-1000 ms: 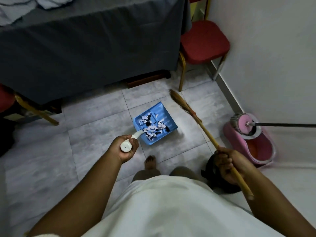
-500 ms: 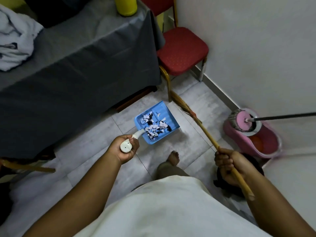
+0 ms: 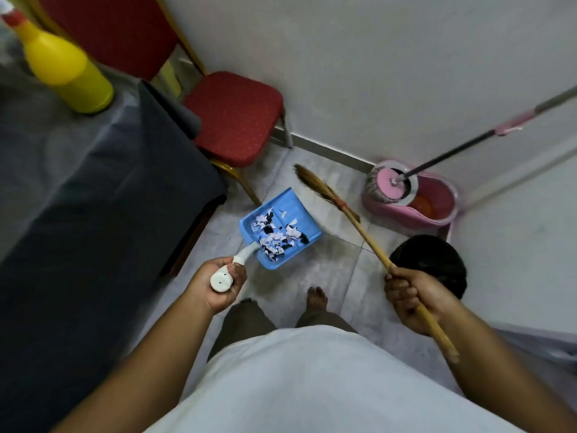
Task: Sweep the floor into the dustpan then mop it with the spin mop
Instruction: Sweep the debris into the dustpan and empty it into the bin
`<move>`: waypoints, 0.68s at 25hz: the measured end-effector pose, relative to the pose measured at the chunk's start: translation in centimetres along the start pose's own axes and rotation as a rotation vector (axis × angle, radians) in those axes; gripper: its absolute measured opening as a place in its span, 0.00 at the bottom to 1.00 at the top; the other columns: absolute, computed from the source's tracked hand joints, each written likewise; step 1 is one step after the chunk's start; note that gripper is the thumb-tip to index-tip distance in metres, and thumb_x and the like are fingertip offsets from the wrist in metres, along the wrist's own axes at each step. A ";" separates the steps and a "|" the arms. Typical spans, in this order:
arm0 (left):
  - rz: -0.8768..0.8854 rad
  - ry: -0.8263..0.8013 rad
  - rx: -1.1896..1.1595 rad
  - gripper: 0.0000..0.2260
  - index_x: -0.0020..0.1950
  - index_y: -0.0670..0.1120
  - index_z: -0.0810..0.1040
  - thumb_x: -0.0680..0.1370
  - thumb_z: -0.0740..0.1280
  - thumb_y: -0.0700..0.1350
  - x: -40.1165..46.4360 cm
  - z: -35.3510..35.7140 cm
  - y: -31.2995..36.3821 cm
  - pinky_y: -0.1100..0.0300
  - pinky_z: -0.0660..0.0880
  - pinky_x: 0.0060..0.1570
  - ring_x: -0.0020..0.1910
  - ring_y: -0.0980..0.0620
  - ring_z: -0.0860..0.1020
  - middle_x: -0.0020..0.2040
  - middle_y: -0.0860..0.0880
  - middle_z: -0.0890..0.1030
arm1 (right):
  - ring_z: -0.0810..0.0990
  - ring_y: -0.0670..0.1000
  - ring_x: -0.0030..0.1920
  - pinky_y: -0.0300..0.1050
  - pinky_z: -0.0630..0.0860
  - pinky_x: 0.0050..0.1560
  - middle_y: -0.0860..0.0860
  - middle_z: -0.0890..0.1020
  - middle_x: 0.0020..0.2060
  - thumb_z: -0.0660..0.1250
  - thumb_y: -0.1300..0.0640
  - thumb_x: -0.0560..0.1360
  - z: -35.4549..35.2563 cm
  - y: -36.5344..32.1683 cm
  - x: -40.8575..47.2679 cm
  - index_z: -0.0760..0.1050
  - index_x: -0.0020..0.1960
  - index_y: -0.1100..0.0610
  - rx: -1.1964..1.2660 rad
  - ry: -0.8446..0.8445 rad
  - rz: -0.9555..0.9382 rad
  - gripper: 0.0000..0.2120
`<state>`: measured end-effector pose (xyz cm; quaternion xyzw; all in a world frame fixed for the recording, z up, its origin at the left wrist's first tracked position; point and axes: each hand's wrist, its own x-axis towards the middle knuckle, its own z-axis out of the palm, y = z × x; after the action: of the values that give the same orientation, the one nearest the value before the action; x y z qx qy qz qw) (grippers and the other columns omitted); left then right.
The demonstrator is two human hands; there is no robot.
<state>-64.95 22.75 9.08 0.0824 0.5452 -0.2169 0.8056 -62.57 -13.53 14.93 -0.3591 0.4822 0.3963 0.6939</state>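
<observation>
My left hand [image 3: 215,284] grips the white handle of a blue dustpan [image 3: 299,207], held above the grey tiled floor. Several torn white and black paper scraps [image 3: 276,237] lie in the pan. A wooden broom [image 3: 359,228] is gripped by my right hand [image 3: 412,296], its bristle end raised and pointing toward the corner. In that corner stands a pink spin mop bucket [image 3: 437,195]. The mop head [image 3: 388,185] sits in the bucket's spinner, and the dark pole leans up to the right.
A table under a dark cloth [image 3: 93,189] fills the left side, with a yellow bottle [image 3: 65,65] on it. A red chair [image 3: 232,117] stands by the white wall. A black round bin [image 3: 429,260] sits beside my right hand. My bare foot [image 3: 317,296] is on the tiles.
My view has swung right and up, bringing the corner, the bucket and the bin nearer the middle. Both hands keep their grips; the dustpan and broom have moved with me toward the corner.
</observation>
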 end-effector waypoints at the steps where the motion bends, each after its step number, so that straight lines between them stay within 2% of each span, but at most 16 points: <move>1: -0.030 -0.006 0.064 0.12 0.53 0.34 0.69 0.81 0.57 0.43 0.3 0.8 1.2 0.66 0.72 0.17 0.18 0.55 0.71 0.27 0.45 0.70 | 0.62 0.41 0.15 0.30 0.58 0.12 0.46 0.64 0.20 0.56 0.53 0.82 0.1 1.0 -0.3 0.67 0.36 0.56 0.058 0.004 -0.031 0.17; 8: -0.237 -0.018 0.442 0.10 0.49 0.38 0.69 0.81 0.57 0.45 1.0 6.5 6.0 0.66 0.72 0.17 0.17 0.55 0.72 0.26 0.46 0.70 | 0.61 0.41 0.15 0.30 0.56 0.11 0.46 0.63 0.20 0.55 0.53 0.82 2.9 10.9 -3.2 0.66 0.37 0.56 0.479 0.028 -0.215 0.16; 13: -0.297 -0.050 0.673 0.06 0.48 0.36 0.70 0.76 0.58 0.39 1.0 11.2 5.2 0.68 0.72 0.18 0.18 0.55 0.71 0.27 0.47 0.70 | 0.61 0.42 0.16 0.31 0.56 0.12 0.46 0.63 0.22 0.56 0.53 0.82 3.2 18.6 -5.9 0.67 0.38 0.57 0.691 0.083 -0.347 0.14; 17: -0.352 -0.074 0.799 0.08 0.46 0.35 0.70 0.78 0.58 0.40 1.5 14.3 2.0 0.70 0.72 0.19 0.18 0.56 0.71 0.27 0.47 0.70 | 0.61 0.42 0.16 0.31 0.55 0.12 0.47 0.63 0.22 0.57 0.53 0.81 2.7 24.1 -7.6 0.67 0.39 0.56 0.859 0.156 -0.408 0.13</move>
<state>-51.58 18.89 13.10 0.2856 0.3949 -0.5477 0.6801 -84.80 -2.41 20.11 -0.1558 0.5726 -0.0108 0.8049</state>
